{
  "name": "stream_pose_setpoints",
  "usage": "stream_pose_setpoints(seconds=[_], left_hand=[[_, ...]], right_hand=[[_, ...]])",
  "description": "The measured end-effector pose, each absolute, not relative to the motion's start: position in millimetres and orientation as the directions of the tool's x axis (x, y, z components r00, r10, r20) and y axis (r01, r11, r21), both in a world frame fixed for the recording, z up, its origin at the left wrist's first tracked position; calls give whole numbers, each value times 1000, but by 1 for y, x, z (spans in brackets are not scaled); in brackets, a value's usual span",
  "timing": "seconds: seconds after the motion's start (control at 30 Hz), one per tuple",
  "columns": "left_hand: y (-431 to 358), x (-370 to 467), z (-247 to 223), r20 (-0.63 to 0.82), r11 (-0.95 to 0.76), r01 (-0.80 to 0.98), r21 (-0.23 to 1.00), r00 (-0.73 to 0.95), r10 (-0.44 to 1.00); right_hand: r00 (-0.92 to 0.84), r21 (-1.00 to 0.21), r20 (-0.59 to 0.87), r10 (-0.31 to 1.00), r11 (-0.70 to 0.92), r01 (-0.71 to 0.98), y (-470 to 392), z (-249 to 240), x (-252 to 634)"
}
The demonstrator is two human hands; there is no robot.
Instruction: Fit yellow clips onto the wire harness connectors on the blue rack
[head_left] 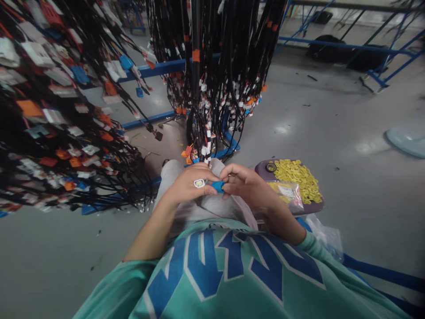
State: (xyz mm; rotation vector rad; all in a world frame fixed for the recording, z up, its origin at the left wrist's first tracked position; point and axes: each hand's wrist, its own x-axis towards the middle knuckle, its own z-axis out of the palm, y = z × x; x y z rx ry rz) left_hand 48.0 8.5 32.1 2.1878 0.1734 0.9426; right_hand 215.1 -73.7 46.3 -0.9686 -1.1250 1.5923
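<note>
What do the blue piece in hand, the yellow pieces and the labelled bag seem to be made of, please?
Blue piece: probably hard plastic, fairly matte, by its even colour. Yellow pieces: likely plastic, from their uniform bright colour; finish unclear. Labelled bag: apparently plastic film, glossy and see-through.

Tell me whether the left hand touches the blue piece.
Touching: the head view shows the left hand holding the blue piece, thumb against its side.
</note>
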Motion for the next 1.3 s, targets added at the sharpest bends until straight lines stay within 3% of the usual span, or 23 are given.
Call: stream_pose_setpoints(seconds=[0.17,0.43,0.7,0.77,0.87,0.9,0.97,1.1,1.2,1.3], left_hand=[[8,49,32,570,-799,-59,598,732,372],[6,51,31,603,-839,-50,541,718,347],[-7,50,33,588,-837,-28,547,724,361],[-13,50,33,580,-843,-14,538,732,357],[-21,51,36,585,-830,-38,556,728,358],[-23,50,37,596,-818,-69,570,720,355],[-24,46,38,619,-770,-145,621,694,369],[-18,28,33,589,-545,-244,802,476,653],[-10,13,24,450,-365,-369,855,176,876],[-3,9,16,301,-265,-423,867,20,953]], right_hand=[[-219,-920,-162,962,-228,-319,-71,34,217],[-183,-915,-140,973,-197,-352,-68,21,216],[-371,-937,-56,927,-177,-301,-53,16,234],[-246,-968,-69,967,-124,-216,-36,7,241],[80,-994,-48,996,-40,-99,-2,-15,242],[115,-994,-49,992,-37,-103,9,-23,239],[20,-978,-93,996,-87,-192,25,-38,227],[-286,-904,-188,940,-279,-324,34,-52,200],[-318,-833,-259,912,-377,-404,29,-46,189],[-366,-711,-337,868,-489,-505,25,-30,186]])
